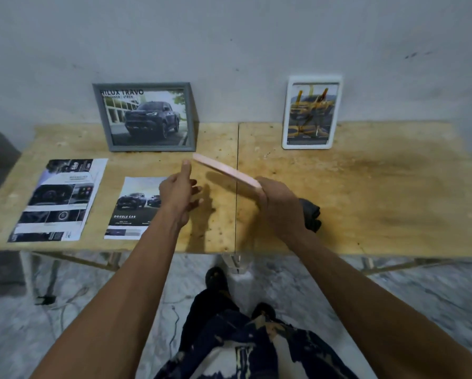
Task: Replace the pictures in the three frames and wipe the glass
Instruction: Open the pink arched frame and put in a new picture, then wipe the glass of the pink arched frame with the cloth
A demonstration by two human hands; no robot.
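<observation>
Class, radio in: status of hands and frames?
Right hand grips pink frame, held edge-on above table. Left hand open, beside it. Nothing in the way.

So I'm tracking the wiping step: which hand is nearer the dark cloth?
Right. The right hand holds the pink frame just beside the dark cloth; the left hand is farther left.

Rough plywood table (366, 187), glossy paper prints (57, 198)

Pink frame (225, 170) is up off the tabletop, seen edge-on and tilted. Grey frame (147, 117) with a truck picture and white frame (310, 113) lean on the wall. Two loose prints (58, 199) (135, 206) lie flat at left; dark cloth (311, 213) bunched at right.
</observation>
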